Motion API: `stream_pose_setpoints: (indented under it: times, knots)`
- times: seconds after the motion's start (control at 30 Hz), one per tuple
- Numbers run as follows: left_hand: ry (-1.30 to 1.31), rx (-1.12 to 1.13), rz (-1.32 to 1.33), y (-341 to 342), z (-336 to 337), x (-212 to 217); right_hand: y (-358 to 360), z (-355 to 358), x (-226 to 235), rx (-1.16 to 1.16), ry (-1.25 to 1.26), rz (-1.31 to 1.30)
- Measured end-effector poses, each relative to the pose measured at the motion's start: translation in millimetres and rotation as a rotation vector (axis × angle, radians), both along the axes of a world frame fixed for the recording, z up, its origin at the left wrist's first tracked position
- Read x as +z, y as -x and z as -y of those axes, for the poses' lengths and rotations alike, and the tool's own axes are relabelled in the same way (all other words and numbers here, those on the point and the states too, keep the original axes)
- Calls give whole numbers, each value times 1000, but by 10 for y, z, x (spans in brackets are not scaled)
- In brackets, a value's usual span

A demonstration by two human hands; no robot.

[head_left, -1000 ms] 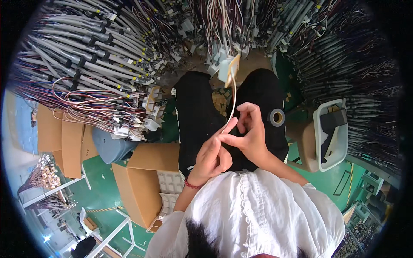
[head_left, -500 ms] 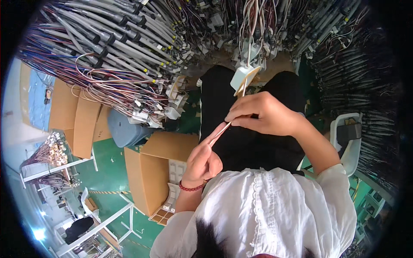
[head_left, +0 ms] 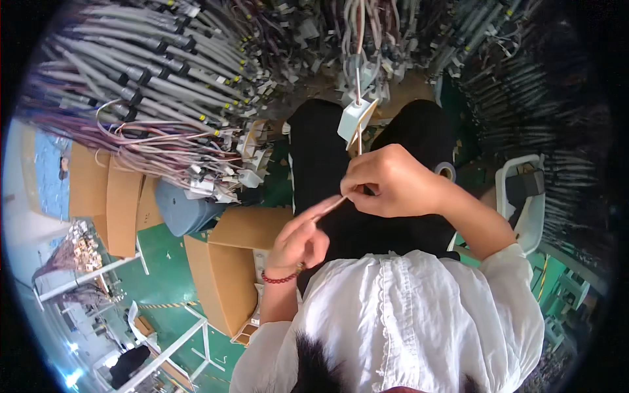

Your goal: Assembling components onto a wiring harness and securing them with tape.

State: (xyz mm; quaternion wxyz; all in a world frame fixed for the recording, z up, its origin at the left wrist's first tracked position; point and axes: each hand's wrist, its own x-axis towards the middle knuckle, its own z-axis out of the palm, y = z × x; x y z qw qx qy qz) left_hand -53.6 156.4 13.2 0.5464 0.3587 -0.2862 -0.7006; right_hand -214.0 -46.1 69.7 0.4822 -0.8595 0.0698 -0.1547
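Observation:
A white block-shaped connector housing (head_left: 354, 121) with a tan edge hangs in front of my knees, on a pale cable coming down from the bundle above. Thin wires (head_left: 360, 145) run from its lower side to my right hand (head_left: 392, 183), whose thumb and forefinger pinch them. To the lower left, the wires continue along the outstretched forefinger of my left hand (head_left: 299, 243). That hand seems to grip their ends, partly hidden by its fingers. A red bead bracelet (head_left: 280, 279) circles my left wrist. Beside my right wrist shows a ring-shaped roll (head_left: 445, 171).
Thick bundles of grey cables (head_left: 131, 59) with loose wires and white connectors hang ahead and left. Darker bundles (head_left: 570, 177) crowd the right, behind a white chair (head_left: 531, 226). An open cardboard box (head_left: 213, 281) and a blue-grey stool (head_left: 180, 206) stand left on the green floor.
The view has shifted slightly. My left hand has dropped lower and left, and its fingertips and the right hand's now meet over a shorter visible stretch of wire.

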Motion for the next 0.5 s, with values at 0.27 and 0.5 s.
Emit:
stream_pose_setpoints:
  times: [0.27,0.5]
  knots:
    - [361,413,1564,329,515,95,130,-424,-378,-427,451,128]
    - [128,306,1401,615,711,-51,453,-432,-502,-547,499,9]
